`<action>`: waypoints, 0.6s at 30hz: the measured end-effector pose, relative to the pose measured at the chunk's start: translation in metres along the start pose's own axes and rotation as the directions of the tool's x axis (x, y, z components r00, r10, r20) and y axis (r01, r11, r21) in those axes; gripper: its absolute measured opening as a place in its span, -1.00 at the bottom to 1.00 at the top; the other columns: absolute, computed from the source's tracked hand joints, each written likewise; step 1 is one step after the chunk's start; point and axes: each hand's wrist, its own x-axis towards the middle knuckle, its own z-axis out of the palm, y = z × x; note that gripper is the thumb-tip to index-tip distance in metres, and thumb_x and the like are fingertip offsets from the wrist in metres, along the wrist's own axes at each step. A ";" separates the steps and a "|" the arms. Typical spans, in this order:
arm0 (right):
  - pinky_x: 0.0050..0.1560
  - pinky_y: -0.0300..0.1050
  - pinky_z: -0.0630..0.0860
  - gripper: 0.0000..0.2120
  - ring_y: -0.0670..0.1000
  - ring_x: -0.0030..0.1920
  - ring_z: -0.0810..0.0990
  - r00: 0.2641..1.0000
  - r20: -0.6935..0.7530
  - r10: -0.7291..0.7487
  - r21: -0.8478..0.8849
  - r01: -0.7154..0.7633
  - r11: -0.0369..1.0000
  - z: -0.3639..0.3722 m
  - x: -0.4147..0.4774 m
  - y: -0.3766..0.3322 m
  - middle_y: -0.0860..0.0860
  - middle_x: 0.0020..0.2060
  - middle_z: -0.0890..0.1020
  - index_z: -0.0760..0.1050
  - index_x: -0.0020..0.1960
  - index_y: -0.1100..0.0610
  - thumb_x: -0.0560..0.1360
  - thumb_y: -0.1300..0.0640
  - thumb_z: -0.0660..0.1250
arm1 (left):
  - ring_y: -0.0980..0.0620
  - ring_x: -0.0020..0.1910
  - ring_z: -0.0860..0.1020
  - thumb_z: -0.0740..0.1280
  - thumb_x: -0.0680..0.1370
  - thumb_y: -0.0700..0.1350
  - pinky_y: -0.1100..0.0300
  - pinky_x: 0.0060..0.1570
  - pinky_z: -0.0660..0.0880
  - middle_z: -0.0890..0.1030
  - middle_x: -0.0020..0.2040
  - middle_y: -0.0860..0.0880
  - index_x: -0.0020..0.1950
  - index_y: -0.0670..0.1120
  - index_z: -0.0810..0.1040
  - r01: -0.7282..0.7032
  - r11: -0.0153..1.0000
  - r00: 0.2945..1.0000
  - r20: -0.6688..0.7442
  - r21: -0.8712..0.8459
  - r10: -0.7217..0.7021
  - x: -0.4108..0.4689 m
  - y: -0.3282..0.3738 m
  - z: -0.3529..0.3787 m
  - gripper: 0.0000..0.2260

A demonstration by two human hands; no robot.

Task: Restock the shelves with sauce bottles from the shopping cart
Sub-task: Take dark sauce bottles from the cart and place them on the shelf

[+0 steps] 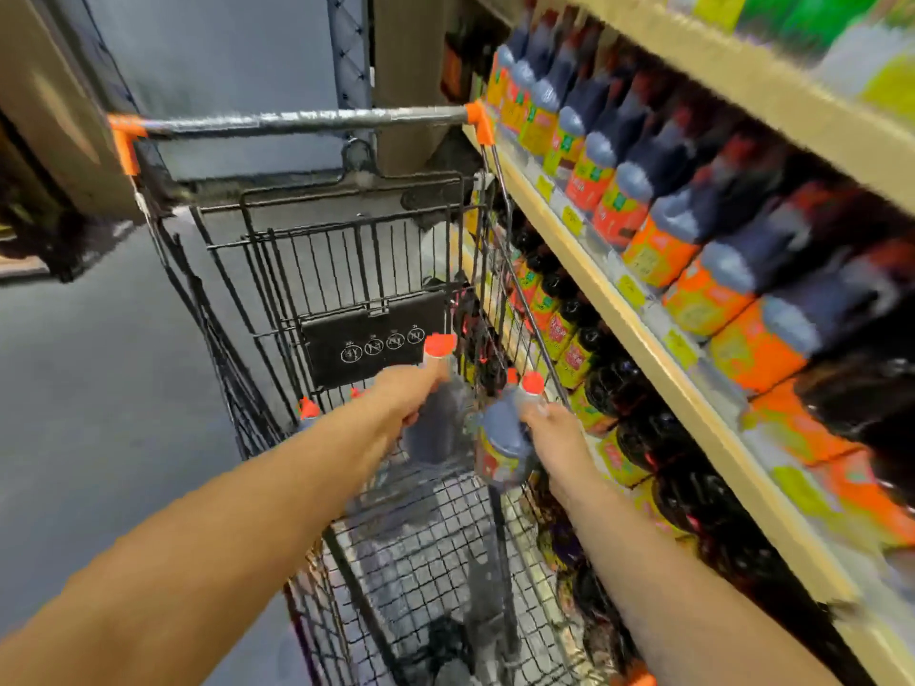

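Note:
My left hand [411, 393] grips a dark sauce bottle [438, 423] with an orange cap, held above the black wire shopping cart [376, 250]. My right hand [554, 438] grips a second dark sauce bottle [505, 443] with an orange cap and a yellow-red label, at the cart's right side. More orange-capped bottles [309, 410] stand low in the cart behind my left arm. The shelf [619, 294] on the right carries rows of the same dark bottles [638, 190] with orange and yellow labels.
The cart's handle bar [307, 120] with orange ends lies across the far end. A lower shelf row of dark bottles [638, 428] sits just right of the cart. Grey floor [99, 388] stretches to the left. A brown box [49, 91] stands at the far left.

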 end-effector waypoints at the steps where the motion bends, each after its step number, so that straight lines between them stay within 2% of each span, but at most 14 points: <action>1: -0.35 -0.09 0.03 -0.54 0.00 -0.45 0.15 0.998 -0.057 -0.025 0.027 0.027 0.999 -0.010 -0.014 -0.009 -0.02 -0.53 0.21 0.13 -0.46 0.04 0.53 0.15 0.26 | -0.11 -0.46 0.38 0.28 0.53 0.11 0.26 -0.49 0.21 0.41 -0.42 -0.12 -0.33 -0.13 0.46 -0.067 0.997 0.997 0.032 0.022 0.066 -0.013 0.010 -0.001 -0.63; 3: -0.38 -0.11 0.04 -0.48 -0.05 -0.52 0.13 0.985 -0.149 -0.085 0.072 0.096 0.993 -0.028 -0.047 -0.023 -0.11 -0.60 0.17 0.10 -0.51 0.01 0.53 0.12 0.29 | -0.30 -0.23 0.48 0.28 0.53 0.11 0.11 -0.36 0.30 0.55 -0.27 -0.28 -0.23 -0.25 0.56 -0.222 0.972 0.973 0.086 0.073 0.216 -0.041 0.027 -0.001 -0.59; 4: -0.41 -0.14 0.04 -0.45 -0.08 -0.56 0.12 0.975 -0.194 -0.109 0.081 0.127 0.989 -0.037 -0.066 -0.028 -0.11 -0.63 0.15 0.10 -0.52 0.01 0.54 0.06 0.30 | -0.28 -0.22 0.49 0.29 0.52 0.15 0.06 -0.34 0.32 0.56 -0.26 -0.27 -0.25 -0.22 0.57 -0.291 0.952 0.953 0.113 0.098 0.280 -0.057 0.035 0.000 -0.57; 7: -0.49 -0.21 0.05 -0.47 -0.07 -0.55 0.15 0.930 -0.341 -0.133 0.138 0.190 0.972 -0.062 -0.128 -0.040 -0.05 -0.58 0.20 0.15 -0.49 0.06 0.54 -0.06 0.30 | -0.05 -0.37 0.40 0.37 0.47 0.16 0.15 -0.41 0.25 0.45 -0.43 -0.04 -0.42 -0.07 0.47 -0.421 0.904 0.893 0.215 0.082 0.396 -0.106 0.055 0.004 -0.62; 9: -0.37 -0.16 0.17 -0.60 -0.01 -0.41 0.30 0.898 -0.430 -0.092 0.182 0.186 0.966 -0.078 -0.167 -0.041 0.07 -0.46 0.32 0.29 -0.39 0.13 0.49 -0.05 0.35 | -0.06 -0.34 0.37 0.37 0.47 0.10 0.15 -0.37 0.25 0.42 -0.43 -0.04 -0.44 -0.05 0.43 -0.502 0.857 0.843 0.286 0.113 0.456 -0.141 0.065 0.007 -0.64; 11: -0.25 -0.07 0.19 -0.73 0.04 -0.31 0.34 0.876 -0.480 -0.046 0.211 0.166 0.963 -0.096 -0.203 -0.035 0.15 -0.37 0.38 0.36 -0.32 0.13 0.40 -0.02 0.34 | -0.07 -0.32 0.34 0.34 0.45 0.07 0.14 -0.31 0.24 0.39 -0.40 -0.06 -0.43 -0.05 0.40 -0.558 0.824 0.787 0.377 0.096 0.489 -0.178 0.073 0.013 -0.67; 14: -0.26 -0.07 0.27 -0.82 0.06 -0.31 0.41 0.823 -0.566 0.036 0.253 0.133 0.958 -0.125 -0.259 -0.018 0.19 -0.33 0.45 0.43 -0.24 0.14 0.41 0.07 0.37 | -0.01 -0.43 0.29 0.33 0.49 -0.03 0.16 -0.40 0.17 0.34 -0.42 -0.05 -0.41 -0.07 0.36 -0.611 0.789 0.702 0.505 0.066 0.502 -0.230 0.078 0.033 -0.69; 16: -0.23 -0.06 0.35 -0.80 0.07 -0.26 0.52 0.775 -0.627 0.084 0.274 0.117 0.955 -0.143 -0.298 -0.003 0.19 -0.29 0.55 0.49 -0.21 0.13 0.35 0.01 0.40 | 0.01 -0.47 0.26 0.33 0.46 -0.10 0.16 -0.43 0.17 0.33 -0.50 -0.02 -0.45 -0.06 0.34 -0.646 0.762 0.647 0.567 0.053 0.509 -0.263 0.075 0.053 -0.70; 18: -0.19 -0.04 0.39 -0.80 0.08 -0.22 0.55 0.721 -0.682 0.124 0.302 0.122 0.946 -0.158 -0.339 0.015 0.23 -0.25 0.60 0.49 -0.21 0.20 0.39 0.08 0.41 | 0.00 -0.49 0.26 0.34 0.38 -0.11 0.17 -0.46 0.17 0.32 -0.63 0.05 -0.48 -0.05 0.33 -0.660 0.750 0.600 0.626 0.035 0.499 -0.296 0.069 0.076 -0.73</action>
